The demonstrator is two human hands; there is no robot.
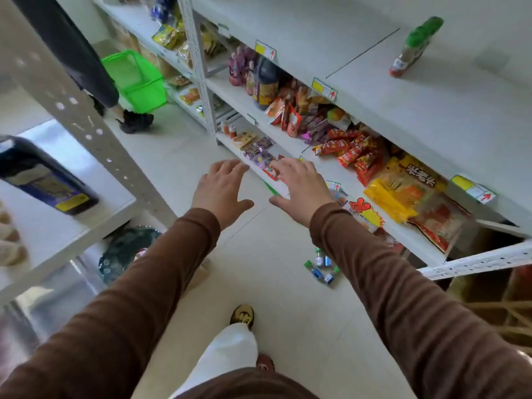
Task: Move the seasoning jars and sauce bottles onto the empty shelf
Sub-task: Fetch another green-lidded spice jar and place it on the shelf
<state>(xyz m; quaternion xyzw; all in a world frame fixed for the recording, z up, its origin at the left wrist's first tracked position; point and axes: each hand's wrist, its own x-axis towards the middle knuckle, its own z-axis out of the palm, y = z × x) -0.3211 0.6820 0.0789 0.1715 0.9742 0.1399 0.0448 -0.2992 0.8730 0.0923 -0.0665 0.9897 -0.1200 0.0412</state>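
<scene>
A green-capped sauce bottle (pixel 414 47) stands alone on the wide white top shelf (pixel 374 82) at the right. One level down, a big dark sauce bottle (pixel 266 82) and small purple-pink bottles (pixel 240 63) stand at the shelf's far end. Several small seasoning jars (pixel 321 266) with blue and green caps lie on the floor beside the rack. My left hand (pixel 220 191) and my right hand (pixel 299 187) are both stretched forward over the aisle with fingers spread, holding nothing. The right hand hovers near the lower shelf's front edge.
Snack packets (pixel 354 151) fill the middle shelf. A second white rack (pixel 86 131) stands at the left with a dark box (pixel 43 174) on it. Another person's leg and shoe (pixel 135 120) and a green basket (pixel 138 79) are up the aisle. My foot (pixel 243 315) is on the tiled floor.
</scene>
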